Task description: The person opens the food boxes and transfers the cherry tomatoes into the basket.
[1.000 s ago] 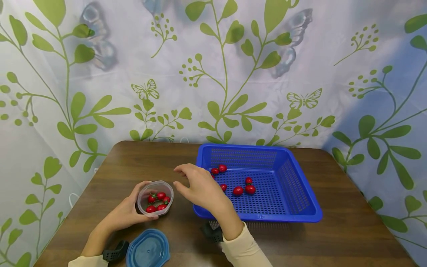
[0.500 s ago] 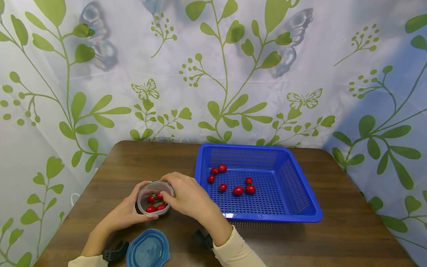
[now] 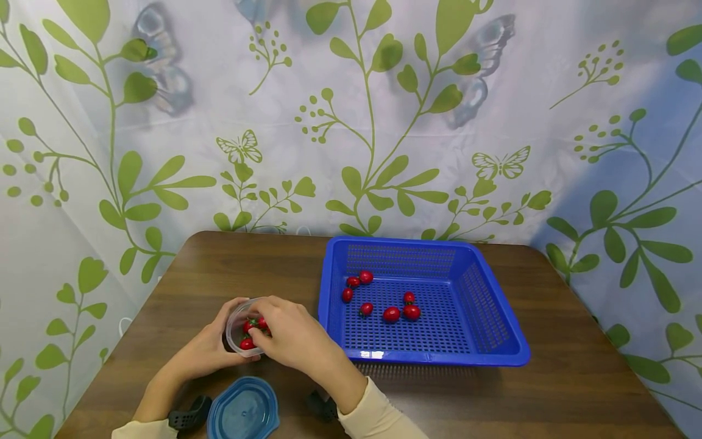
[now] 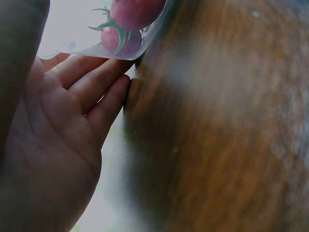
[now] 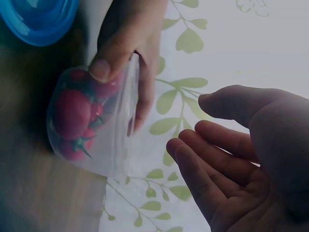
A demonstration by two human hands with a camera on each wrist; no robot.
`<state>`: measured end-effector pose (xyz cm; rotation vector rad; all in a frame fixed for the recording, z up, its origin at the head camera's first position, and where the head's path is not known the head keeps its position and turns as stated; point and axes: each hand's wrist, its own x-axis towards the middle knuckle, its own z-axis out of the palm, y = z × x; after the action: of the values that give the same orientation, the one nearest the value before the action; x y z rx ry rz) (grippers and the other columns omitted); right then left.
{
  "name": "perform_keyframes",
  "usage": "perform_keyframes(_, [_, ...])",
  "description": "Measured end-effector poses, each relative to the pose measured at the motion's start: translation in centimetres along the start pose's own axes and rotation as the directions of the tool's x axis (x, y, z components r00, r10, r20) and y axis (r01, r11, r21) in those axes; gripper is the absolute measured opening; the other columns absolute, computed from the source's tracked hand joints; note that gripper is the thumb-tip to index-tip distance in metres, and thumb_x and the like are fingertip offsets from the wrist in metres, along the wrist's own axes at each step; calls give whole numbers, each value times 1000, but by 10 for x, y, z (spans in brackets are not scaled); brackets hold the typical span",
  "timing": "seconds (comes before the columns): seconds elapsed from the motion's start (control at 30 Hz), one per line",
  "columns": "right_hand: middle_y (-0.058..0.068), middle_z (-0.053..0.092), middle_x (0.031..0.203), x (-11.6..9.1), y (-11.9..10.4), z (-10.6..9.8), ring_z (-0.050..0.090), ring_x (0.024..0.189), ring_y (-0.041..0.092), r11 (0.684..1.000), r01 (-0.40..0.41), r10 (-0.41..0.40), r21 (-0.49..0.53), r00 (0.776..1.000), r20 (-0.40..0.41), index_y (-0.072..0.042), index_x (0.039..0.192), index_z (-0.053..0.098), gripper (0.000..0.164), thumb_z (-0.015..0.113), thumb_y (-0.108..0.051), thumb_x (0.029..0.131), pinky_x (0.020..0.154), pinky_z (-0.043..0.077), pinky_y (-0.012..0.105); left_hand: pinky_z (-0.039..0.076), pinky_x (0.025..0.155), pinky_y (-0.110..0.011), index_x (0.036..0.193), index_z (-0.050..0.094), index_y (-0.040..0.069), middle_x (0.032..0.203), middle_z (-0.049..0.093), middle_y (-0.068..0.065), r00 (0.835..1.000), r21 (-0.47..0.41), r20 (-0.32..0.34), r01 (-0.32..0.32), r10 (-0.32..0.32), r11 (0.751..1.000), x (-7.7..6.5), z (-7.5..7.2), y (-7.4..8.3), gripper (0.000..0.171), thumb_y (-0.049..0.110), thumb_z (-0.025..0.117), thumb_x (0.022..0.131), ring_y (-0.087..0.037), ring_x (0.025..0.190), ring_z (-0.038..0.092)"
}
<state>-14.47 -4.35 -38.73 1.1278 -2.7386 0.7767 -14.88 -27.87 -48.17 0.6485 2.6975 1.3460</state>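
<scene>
My left hand grips a clear round plastic tub from its left side, thumb in front and fingers behind. Red cherry tomatoes with green stems lie inside it; the right wrist view shows them through the tub's wall. Over the tub's open mouth is my right hand, covering part of the tomatoes in the head view. Its thumb and fingers are apart, and the right wrist view shows nothing between them. A blue lid lies on the table just in front of the tub.
A blue perforated plastic basket stands right of the tub, with several cherry tomatoes spread over its left half. Both rest on a dark wooden table. Behind the table hangs a leaf-patterned cloth.
My right hand has moved left from beside the basket to over the tub, thumb and fingers coming down toward its opening. The left hand and tub have stayed in place.
</scene>
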Motion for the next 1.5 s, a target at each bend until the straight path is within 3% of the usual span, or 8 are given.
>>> perform_keyframes(0.17, [-1, 70, 125, 2, 0, 6, 69, 108, 8, 1000, 13, -13, -1, 1000, -22, -13, 126, 67, 30, 71, -24, 99, 90, 53, 17, 55, 89, -27, 156, 25, 17, 140, 55, -15, 1000, 4, 1, -1, 1, 1000, 0, 0, 0, 104, 32, 92, 78, -17, 112, 62])
perform_keyframes(0.4, [-3, 70, 120, 4, -3, 15, 66, 98, 3, 1000, -4, 4, -8, 1000, -17, -15, 122, 68, 25, 70, -24, 99, 80, 51, 11, 55, 89, -26, 156, 25, 17, 136, 59, -15, 1000, -17, 8, -17, 17, 1000, 0, -1, -2, 101, 28, 90, 80, -9, 108, 62])
perform_keyframes(0.57, [-4, 70, 121, 4, -4, 21, 66, 106, 4, 999, -5, 4, -47, 1000, -18, -13, 125, 69, 28, 69, -24, 99, 86, 53, 15, 55, 88, -25, 157, 24, 16, 134, 59, -16, 999, -27, 26, -17, 18, 999, 0, -2, -2, 101, 27, 89, 81, -9, 106, 62])
perform_keyframes(0.83, [-5, 73, 116, 7, -2, 32, 66, 100, 3, 999, -20, 19, -46, 1000, -11, -14, 124, 69, 27, 68, -24, 99, 84, 54, 16, 54, 90, -25, 157, 25, 16, 132, 61, -13, 1000, -5, 15, -22, 22, 1000, 0, -3, -2, 101, 28, 90, 80, -8, 107, 61])
perform_keyframes(1.17, [-9, 72, 104, 11, 0, 41, 63, 88, 2, 995, -85, 87, -42, 995, 41, -15, 114, 71, 19, 71, -26, 98, 77, 54, 17, 54, 88, -26, 157, 24, 19, 134, 58, -14, 1000, -39, 19, -7, 8, 999, 0, -2, -2, 102, 28, 90, 80, -9, 106, 61])
perform_keyframes(1.5, [-10, 74, 105, 14, 1, 45, 64, 91, 2, 992, -123, 126, -38, 990, 71, -18, 115, 73, 21, 74, -29, 96, 80, 55, 21, 53, 87, -25, 157, 25, 16, 133, 59, -14, 1000, -16, 7, 1, -1, 1000, 0, -2, 1, 103, 30, 91, 79, -10, 106, 61])
